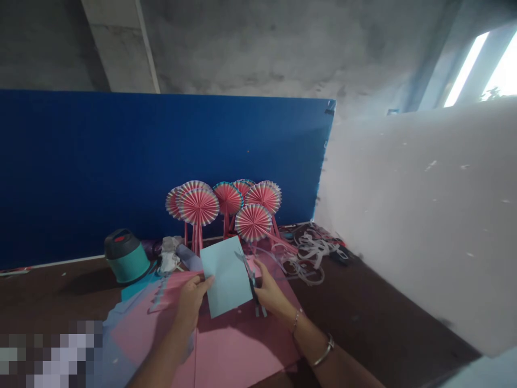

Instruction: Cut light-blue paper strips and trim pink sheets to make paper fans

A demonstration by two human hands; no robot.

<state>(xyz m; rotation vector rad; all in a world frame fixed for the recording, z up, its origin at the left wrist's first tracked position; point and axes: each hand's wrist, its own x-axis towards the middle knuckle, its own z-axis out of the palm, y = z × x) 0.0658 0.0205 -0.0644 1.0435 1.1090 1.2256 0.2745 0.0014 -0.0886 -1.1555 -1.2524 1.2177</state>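
Note:
A light blue rectangular sheet of paper (226, 277) is held up, slightly tilted, in the middle of the view. My left hand (194, 293) pinches its left edge between thumb and fingers. At the sheet's right edge, my right hand (266, 288) is closed on a pair of scissors (247, 265), whose blades point up and lie along that edge. Narrow strips (260, 310) hang just below the scissors. Under both hands lie large pink sheets (234, 350). Part of the scissors' handles is hidden by my right hand.
Several pink pleated paper fans (198, 207) stand against a blue panel (161, 145). A teal and black container (127, 261) sits at the left. Tangled white strips (315, 248) lie to the right, near a pale partition (424, 215). Crumpled clear plastic (169, 253) lies behind the sheets.

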